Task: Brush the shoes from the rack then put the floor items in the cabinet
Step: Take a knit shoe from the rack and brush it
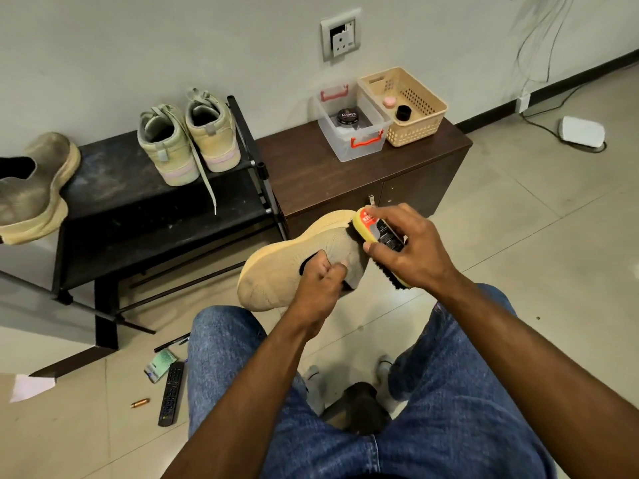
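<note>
My left hand (pixel 320 281) grips a tan knit shoe (pixel 294 261) at its opening, holding it on its side above my knees. My right hand (pixel 409 248) grips a yellow shoe brush (pixel 371 226) with black bristles pressed against the shoe's upper. On the black shoe rack (pixel 145 209) stand a pair of pale high-top sneakers (pixel 188 140) and, at the left, a dusty tan shoe (pixel 34 191). On the floor at the left lie a black remote (pixel 172 394), a pen (pixel 172 342), a small green packet (pixel 159 365) and a copper-coloured cylinder (pixel 140 403).
A dark brown cabinet (pixel 345 174) stands right of the rack. On it sit a clear tub (pixel 349 124) holding a polish tin and a beige basket (pixel 403 105) with two small jars. A white device (pixel 582 132) with cables lies on the tiled floor at the right.
</note>
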